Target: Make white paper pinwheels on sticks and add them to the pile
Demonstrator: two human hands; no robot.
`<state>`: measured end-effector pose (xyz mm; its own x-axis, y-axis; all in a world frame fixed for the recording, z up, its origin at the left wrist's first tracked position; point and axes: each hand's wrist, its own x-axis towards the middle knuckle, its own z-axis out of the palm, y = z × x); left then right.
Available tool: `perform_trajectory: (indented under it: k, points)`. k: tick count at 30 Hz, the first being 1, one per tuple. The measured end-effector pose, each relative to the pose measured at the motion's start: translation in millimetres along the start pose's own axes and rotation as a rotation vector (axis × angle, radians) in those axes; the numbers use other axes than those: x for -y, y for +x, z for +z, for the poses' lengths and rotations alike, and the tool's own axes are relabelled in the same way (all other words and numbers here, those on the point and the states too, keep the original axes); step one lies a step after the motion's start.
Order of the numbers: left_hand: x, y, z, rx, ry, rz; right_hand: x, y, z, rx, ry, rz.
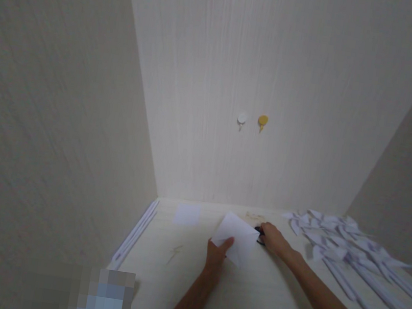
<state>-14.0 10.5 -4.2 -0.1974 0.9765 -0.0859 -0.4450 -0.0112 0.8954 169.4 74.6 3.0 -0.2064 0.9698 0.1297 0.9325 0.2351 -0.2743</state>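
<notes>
within the left hand, white paper slants, one corner rightward

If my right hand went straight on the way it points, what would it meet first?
Likely the white paper in your left hand, by the dark tool your right hand holds; depth is unclear.

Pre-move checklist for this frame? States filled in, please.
1. Left hand grips the white paper: ok.
2. Right hand holds the dark tool by the paper's right corner: ok.
3. Left thumb apart from the tool: ok.
4. Tool's working end, open or closed: cannot tell, too small and partly hidden.
5. Flat sheet on the left, apart from both hands: ok.
6. Right forearm not touching the white tubes: cannot tell.
</notes>
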Motion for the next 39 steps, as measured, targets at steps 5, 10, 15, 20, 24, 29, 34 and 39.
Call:
perform_trajectory:
  k: [5, 10, 15, 20, 24, 29, 34, 39]
  points:
    - [-2.6, -1.6, 0.5, -0.008, -0.005, 0.02, 2.9, -2.9, -1.5, -0.048, 0.051, -0.004]
    - [-2.5, 2.1, -1.6, -0.079, -0.011, 0.046, 10.7, -15.5, -8.1, -0.171, 0.154, -0.013]
    - [-3.2, 3.4, -1.9, -0.118, -0.032, 0.077, 31.2, -43.9, 2.7, -0.499, 0.688, -0.08]
    - [-4.6, 1.1, 0.8, -0.098, -0.042, 0.083, 50.6, -62.6, 22.7, -0.323, 0.981, -0.24]
    - [-3.7, 0.5, 1.4, -0.112, 0.002, 0.056, 53.3, -63.2, 29.0, -0.361, 1.059, -0.204]
    - [-5.5, -0.8, 2.5, -0.144, 0.003, 0.024, 49.9, -63.4, 28.0, -0.288, 1.004, -0.242]
    - [-9.4, -3.2, 4.9, -0.161, 0.051, 0.016, 48.4, -61.6, 21.7, -0.244, 0.999, -0.248]
    - [-10.3, -6.1, 5.7, -0.106, 0.123, 0.013, 47.5, -58.9, 19.6, -0.133, 1.111, -0.204]
